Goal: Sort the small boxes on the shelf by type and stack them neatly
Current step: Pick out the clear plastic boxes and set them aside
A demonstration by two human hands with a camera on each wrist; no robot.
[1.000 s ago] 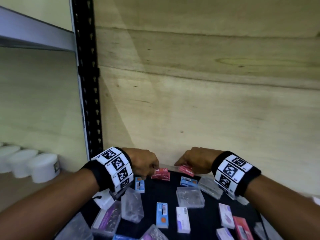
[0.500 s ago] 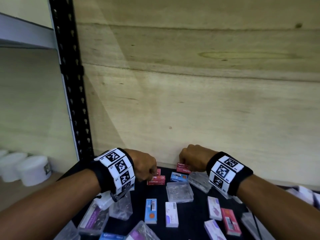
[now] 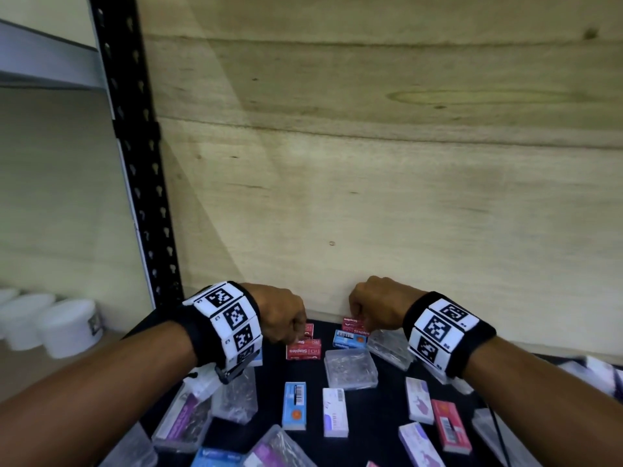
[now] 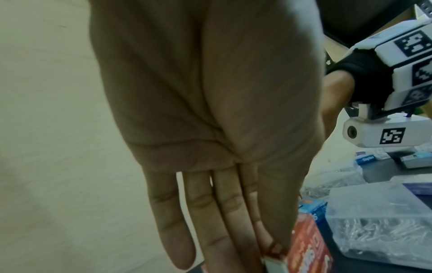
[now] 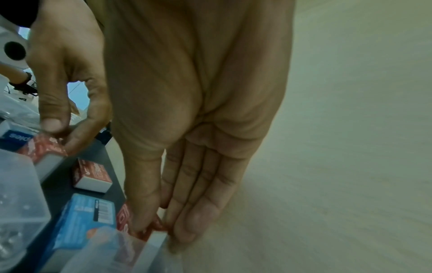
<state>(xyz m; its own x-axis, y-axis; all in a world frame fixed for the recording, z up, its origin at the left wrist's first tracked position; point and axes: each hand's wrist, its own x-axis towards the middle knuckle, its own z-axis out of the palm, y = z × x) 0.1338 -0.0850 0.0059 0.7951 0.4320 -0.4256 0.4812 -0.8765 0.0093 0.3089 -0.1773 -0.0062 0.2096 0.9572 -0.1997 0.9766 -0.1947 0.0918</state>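
Left hand: the left hand (image 3: 281, 311) is down at the back of the black mat (image 3: 377, 419), thumb and fingers pinched on a red box (image 3: 303, 348) lying flat there; the left wrist view shows the fingertips (image 4: 275, 245) on its end.
Right hand: the right hand (image 3: 374, 306) sits close to the plywood back panel (image 3: 371, 180), thumb and fingers clamped on a second red box (image 3: 354, 323); the right wrist view shows it pinched by its edge (image 5: 149, 230).
Writing: both red boxes read "Staples"; the one under the left hand also shows "10". A blue box (image 3: 349, 340) just in front of the right-hand box also reads "Staples". Other labels are too blurred to read.
Third red box: a smaller red box (image 5: 92, 174) lies between the two hands, partly hidden in the head view.
Loose stock: clear plastic cases (image 3: 350, 369), a blue box (image 3: 295, 404) and a white box (image 3: 334, 411) side by side mid-mat, and purple-and-white boxes (image 3: 419, 399) with a red one (image 3: 450, 424) to the right, all scattered flat.
Edges: the mat runs up to the back panel; a black perforated upright (image 3: 138, 156) stands at the left.
Open room: bare mat shows between the hands and along the back edge.
Beyond the upright: white tubs (image 3: 67, 326) on the next bay.
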